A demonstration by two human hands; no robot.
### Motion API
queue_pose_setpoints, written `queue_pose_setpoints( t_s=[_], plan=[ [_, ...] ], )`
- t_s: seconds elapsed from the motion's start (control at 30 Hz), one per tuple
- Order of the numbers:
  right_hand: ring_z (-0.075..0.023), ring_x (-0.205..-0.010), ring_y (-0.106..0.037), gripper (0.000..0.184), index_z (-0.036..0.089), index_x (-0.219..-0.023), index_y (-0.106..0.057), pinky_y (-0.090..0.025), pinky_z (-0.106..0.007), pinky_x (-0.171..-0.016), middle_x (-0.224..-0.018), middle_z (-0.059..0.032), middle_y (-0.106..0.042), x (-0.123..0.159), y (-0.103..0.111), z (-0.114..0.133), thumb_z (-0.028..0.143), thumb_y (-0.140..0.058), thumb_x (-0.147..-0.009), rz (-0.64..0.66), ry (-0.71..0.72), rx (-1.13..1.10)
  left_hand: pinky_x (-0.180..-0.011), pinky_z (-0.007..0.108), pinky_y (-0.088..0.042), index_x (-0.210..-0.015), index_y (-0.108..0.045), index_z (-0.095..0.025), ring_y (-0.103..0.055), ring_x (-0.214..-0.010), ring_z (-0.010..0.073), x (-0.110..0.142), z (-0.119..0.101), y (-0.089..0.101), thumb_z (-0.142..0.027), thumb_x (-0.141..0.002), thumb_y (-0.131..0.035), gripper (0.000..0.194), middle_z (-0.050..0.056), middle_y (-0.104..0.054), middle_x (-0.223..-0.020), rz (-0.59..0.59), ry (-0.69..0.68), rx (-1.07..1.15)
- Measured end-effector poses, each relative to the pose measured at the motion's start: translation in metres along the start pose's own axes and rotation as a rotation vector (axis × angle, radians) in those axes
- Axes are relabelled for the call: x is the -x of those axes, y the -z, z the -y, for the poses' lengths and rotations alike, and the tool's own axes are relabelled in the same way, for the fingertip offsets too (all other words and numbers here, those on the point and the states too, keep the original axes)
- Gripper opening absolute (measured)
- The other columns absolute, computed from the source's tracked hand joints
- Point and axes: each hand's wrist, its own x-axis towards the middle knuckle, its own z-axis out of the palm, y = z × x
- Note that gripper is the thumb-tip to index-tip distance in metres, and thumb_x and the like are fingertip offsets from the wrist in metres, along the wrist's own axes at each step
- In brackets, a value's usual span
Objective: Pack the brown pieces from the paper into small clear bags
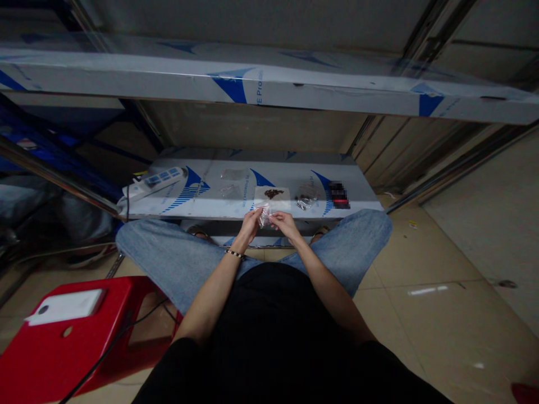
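Between my two hands is a small clear plastic bag [264, 216], held just above the front edge of the lower shelf. My left hand [251, 220] pinches its left side, and a beaded bracelet circles that wrist. On the other side, my right hand [284, 222] has its fingertips closed on the bag. Just beyond lies a white sheet [283, 203] bearing a pile of small dark brown pieces [273, 193]. To the right sits a clear bag with dark pieces in it [305, 200]. Flat clear bags [229, 192] lie to the left.
A white power strip [158, 180] lies at the shelf's left end. A dark and red item [339, 195], blurred, is at the right. Above runs the upper shelf edge [185, 81]. A red stool [37, 359] with a white device [69, 306] and cable stands at left.
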Motion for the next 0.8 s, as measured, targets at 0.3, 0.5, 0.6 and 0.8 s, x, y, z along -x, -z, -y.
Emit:
queue_pose_setpoints(
  t_s=[0.3,0.5,0.6,0.8],
  plan=[
    [-0.0138,-0.058,-0.059,0.043,0.018,-0.085,-0.069,-0.041,-0.021,-0.047,-0.070,-0.0014,-0.068,0.001,0.003,0.004,0.058,-0.076,-0.071,-0.081,-0.004,0.020,-0.066,0.025,-0.047,-0.080,-0.072,-0.012,-0.061,-0.066,0.0139,-0.004,0.008,0.005,-0.047,-0.070,-0.085,0.039,0.005,-0.071,-0.075,-0.014,-0.003,-0.139],
    [-0.0121,-0.054,-0.059,0.041,0.016,-0.084,-0.071,-0.043,-0.021,-0.048,-0.065,-0.0011,-0.068,0.004,0.003,0.006,0.053,-0.081,-0.070,0.089,-0.025,-0.035,-0.064,0.024,-0.046,-0.081,-0.072,-0.012,-0.059,-0.066,0.0133,-0.004,0.007,0.005,-0.047,-0.072,-0.083,0.039,0.005,-0.071,-0.076,-0.043,-0.052,-0.173],
    [-0.0143,-0.056,-0.064,0.042,0.015,-0.087,-0.072,-0.046,-0.022,-0.050,-0.067,-0.0035,-0.071,0.004,0.005,0.005,0.050,-0.084,-0.067,0.107,-0.054,-0.075,-0.063,0.024,-0.046,-0.087,-0.072,-0.012,-0.060,-0.068,0.0134,-0.004,0.005,0.005,-0.048,-0.073,-0.082,0.040,0.005,-0.071,-0.080,-0.050,-0.067,-0.161],
    [-0.0188,-0.061,-0.072,0.046,0.017,-0.090,-0.067,-0.050,-0.022,-0.050,-0.073,-0.0063,-0.075,0.002,0.008,0.000,0.051,-0.086,-0.065,-0.009,-0.067,-0.152,-0.050,0.021,-0.041,-0.088,-0.070,-0.014,-0.055,-0.056,0.0105,0.002,-0.003,0.001,-0.042,-0.069,-0.088,0.039,0.002,-0.067,-0.072,0.076,-0.065,-0.381]
  ],
)
